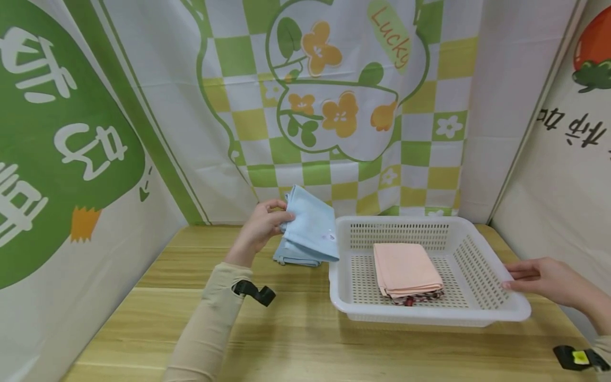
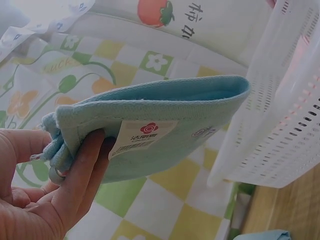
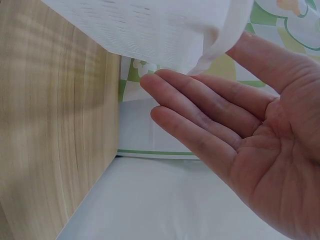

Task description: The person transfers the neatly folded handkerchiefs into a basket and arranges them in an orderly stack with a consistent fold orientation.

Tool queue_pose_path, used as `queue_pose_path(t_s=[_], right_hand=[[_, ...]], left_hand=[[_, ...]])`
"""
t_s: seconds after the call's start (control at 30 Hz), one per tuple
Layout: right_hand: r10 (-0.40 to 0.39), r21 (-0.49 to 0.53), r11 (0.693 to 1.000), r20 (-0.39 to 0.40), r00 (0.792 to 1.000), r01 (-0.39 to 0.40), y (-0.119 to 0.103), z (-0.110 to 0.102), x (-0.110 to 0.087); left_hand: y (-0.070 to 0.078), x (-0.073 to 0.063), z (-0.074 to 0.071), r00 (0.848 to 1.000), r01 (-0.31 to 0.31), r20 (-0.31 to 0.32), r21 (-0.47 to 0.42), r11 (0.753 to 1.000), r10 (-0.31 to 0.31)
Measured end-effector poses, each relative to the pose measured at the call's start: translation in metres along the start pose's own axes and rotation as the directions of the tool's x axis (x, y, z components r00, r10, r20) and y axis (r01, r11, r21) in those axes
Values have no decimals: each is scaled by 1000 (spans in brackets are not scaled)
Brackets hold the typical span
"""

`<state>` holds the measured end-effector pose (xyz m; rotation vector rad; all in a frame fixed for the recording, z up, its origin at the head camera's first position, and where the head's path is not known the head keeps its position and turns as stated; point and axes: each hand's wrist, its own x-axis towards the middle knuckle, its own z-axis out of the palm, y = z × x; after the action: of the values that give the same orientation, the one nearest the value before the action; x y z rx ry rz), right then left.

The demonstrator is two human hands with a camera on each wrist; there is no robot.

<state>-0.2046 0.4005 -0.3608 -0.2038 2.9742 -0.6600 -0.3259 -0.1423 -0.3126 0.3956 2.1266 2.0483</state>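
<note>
My left hand [image 1: 262,225] pinches a folded light-blue towel [image 1: 312,223] by its left edge, holding it up beside the basket's left rim. A paper label [image 2: 142,137] shows on that towel in the left wrist view. Beneath it, another folded blue towel [image 1: 297,253] lies on the table. The white plastic basket [image 1: 420,314] contains a folded pink towel [image 1: 408,269] on top of a dark-red and white patterned cloth [image 1: 415,298]. At the basket's right rim is my right hand [image 1: 549,281]; its fingers [image 3: 195,115] extend nearly straight below the rim, thumb against it.
The wooden table [image 1: 267,329] extends in front of the basket. A checked green and yellow curtain [image 1: 343,175] hangs right behind. White printed cloth walls [image 1: 157,212] close in both sides. Black straps [image 1: 253,292] sit on the wrists.
</note>
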Motion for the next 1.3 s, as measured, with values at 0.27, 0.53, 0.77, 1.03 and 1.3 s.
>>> queue_pose_path(t_s=[0.27,0.53,0.77,1.03,1.3], right_hand=[[4,4,1000,-2,1000,-4,1,1,0],[-1,4,1000,-7,1000,1,0,1,0],[7,-11,1000,-8,1000,-7,-1,0,0],[9,-5,1000,-2,1000,-9,-2,0,0],[12,-6,1000,2,1000,-12,-2,-1,0]], left_hand=[[2,2,9,1000,1,8,-15,1000,-1],[1,4,17,1000,-5,8,10,1000,5],[1,9,27,999,-13,35,-6,1000,14],[-1,13,39,997,-31,72,-30,999,33],[-7,22,48,996,-11,86,-35,999,14]])
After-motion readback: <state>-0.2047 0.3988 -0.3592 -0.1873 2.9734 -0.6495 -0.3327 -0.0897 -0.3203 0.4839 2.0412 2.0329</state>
